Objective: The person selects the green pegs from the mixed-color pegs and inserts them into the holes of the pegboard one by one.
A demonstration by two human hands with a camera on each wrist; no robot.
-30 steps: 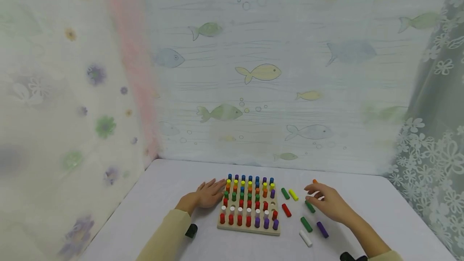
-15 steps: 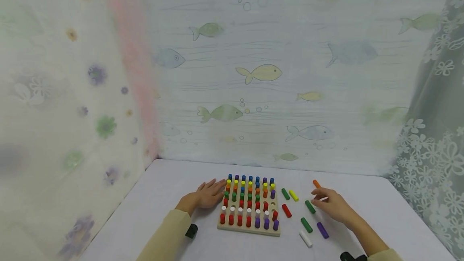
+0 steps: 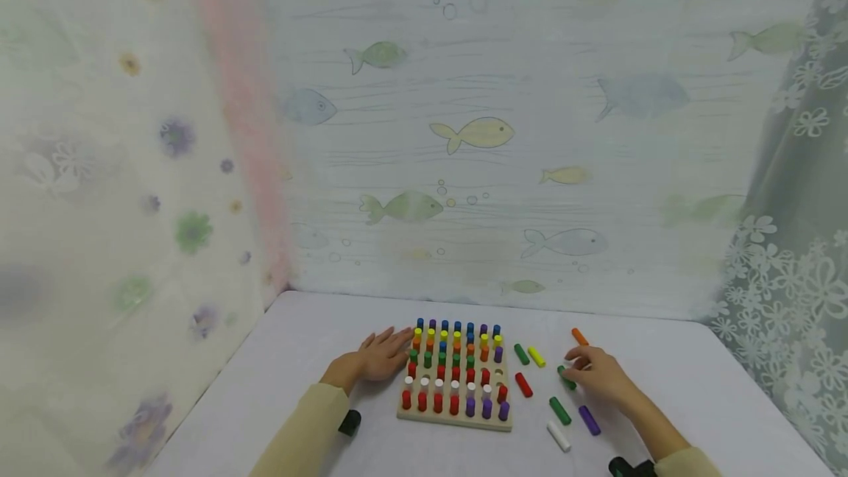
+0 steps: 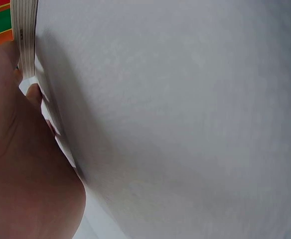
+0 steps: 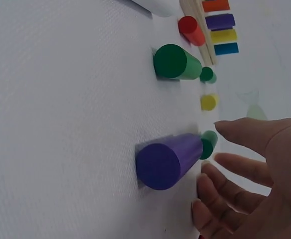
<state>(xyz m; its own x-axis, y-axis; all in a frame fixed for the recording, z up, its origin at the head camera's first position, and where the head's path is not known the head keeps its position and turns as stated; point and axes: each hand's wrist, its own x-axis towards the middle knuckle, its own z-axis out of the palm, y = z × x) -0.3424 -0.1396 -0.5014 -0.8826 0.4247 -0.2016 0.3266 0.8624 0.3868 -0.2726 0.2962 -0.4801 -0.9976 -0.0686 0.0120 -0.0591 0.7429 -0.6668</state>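
Note:
A wooden pegboard filled with rows of coloured pegs lies mid-table in the head view; a few holes show at its right side. My left hand rests flat on the table, fingertips at the board's left edge. To the right, my right hand is above a green peg, thumb and fingers spread apart around its far end, with nothing held. In the right wrist view, that green peg shows beyond the thumb tip, past a purple peg.
Other loose pegs lie right of the board: green, yellow, red, another green, purple, white and orange. A fish-patterned curtain hangs behind the white table.
My right hand first drew back to the right, uncovering the orange peg, then came a little nearer and left over the green peg. My left hand has stayed put.

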